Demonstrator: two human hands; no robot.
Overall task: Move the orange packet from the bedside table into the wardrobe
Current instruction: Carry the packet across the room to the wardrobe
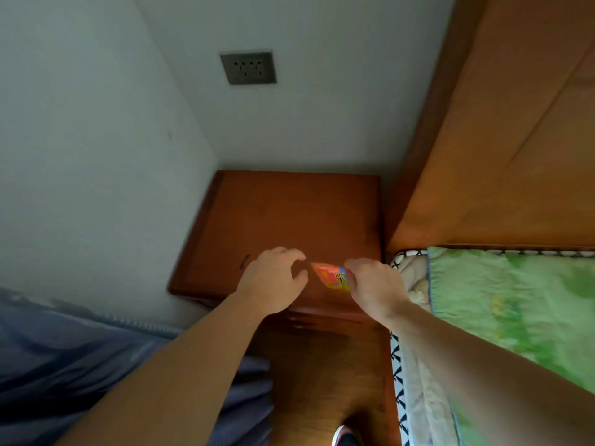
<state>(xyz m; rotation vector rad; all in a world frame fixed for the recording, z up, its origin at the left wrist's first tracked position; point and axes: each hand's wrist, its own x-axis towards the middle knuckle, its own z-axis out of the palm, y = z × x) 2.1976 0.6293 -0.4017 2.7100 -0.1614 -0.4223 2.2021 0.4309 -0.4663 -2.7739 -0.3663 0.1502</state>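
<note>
The right hand [375,286] pinches the orange packet [331,275] above the bedside table [273,210]. The left hand [272,280] hovers beside it, fingers spread, holding nothing.

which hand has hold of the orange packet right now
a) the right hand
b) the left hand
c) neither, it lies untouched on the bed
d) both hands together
a: the right hand is closed over one end of the orange packet above the bedside table, while the left hand is open beside it, fingers just short of the packet's free corner.
</note>
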